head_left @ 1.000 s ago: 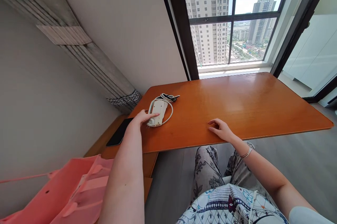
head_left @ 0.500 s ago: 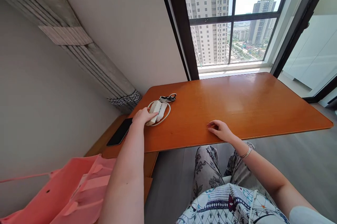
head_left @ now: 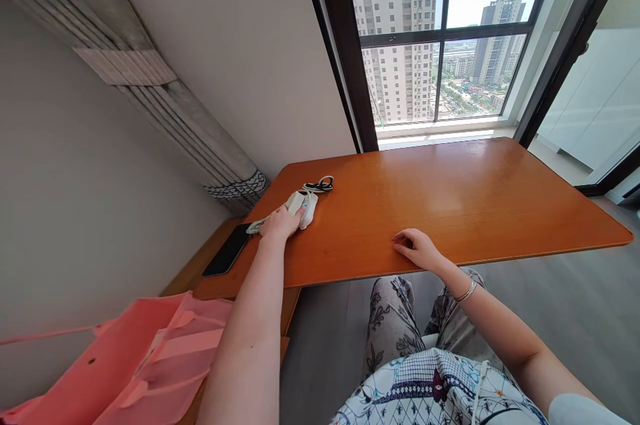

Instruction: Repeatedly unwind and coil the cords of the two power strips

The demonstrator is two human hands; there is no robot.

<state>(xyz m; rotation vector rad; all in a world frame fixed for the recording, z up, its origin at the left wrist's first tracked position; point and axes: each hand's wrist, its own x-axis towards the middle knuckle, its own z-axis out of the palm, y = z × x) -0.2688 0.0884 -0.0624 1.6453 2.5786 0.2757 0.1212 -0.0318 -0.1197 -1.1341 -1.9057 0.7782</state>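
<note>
On the left part of the orange-brown table, my left hand [head_left: 281,222] is closed round a white power adapter [head_left: 296,200]. A second white block [head_left: 309,211] lies against it on the right, with white cable about both. Pale cable [head_left: 256,226] also sticks out to the left of the hand, near the black phone [head_left: 227,250]. Behind the adapter lies a bundle of black and white cord [head_left: 320,184]. My right hand [head_left: 416,248] rests on the table near its front edge, fingers loosely bent with a gap to the thumb, holding nothing.
The table [head_left: 450,198] reaches toward the window. At lower left stands a pink open bag [head_left: 145,352] with pockets, beside a lower wooden surface [head_left: 185,272]. A grey curtain [head_left: 200,138] hangs by the wall on the left.
My left hand has shifted slightly right and wraps further over the adapter. The white cable loop that lay around the blocks now partly sticks out to the left. My right hand is nearly still.
</note>
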